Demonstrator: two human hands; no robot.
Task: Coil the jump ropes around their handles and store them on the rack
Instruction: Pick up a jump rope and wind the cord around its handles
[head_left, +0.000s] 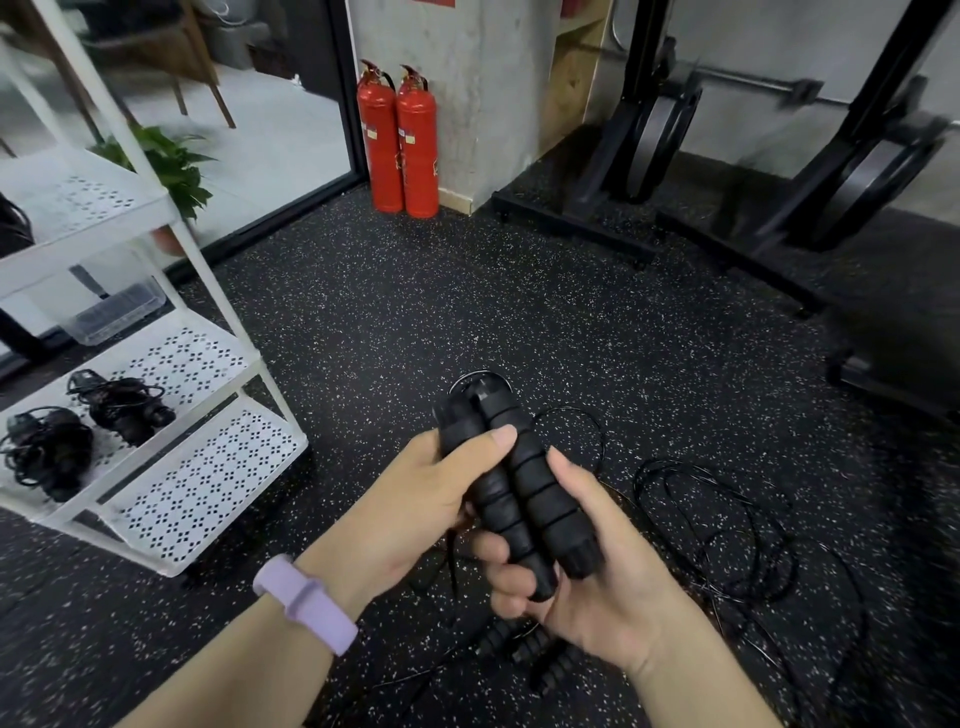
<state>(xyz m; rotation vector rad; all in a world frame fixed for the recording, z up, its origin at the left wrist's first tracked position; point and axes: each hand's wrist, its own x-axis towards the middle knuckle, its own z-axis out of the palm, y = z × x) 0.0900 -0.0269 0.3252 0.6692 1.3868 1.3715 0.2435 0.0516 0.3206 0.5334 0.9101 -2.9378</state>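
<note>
Two handles (519, 488), side by side, gripped by both hands: left hand (415, 499), right hand (582, 587). Cord (727, 525) loose on floor right of hands, partly hidden. Two coiled ropes (83, 431) on rack (208, 483), left.

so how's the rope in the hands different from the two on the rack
The held rope is uncoiled: its cord trails loose over the floor, handles gripped side by side by left hand and right hand. The two bundles lie wound up on the white rack. All are black.
</note>
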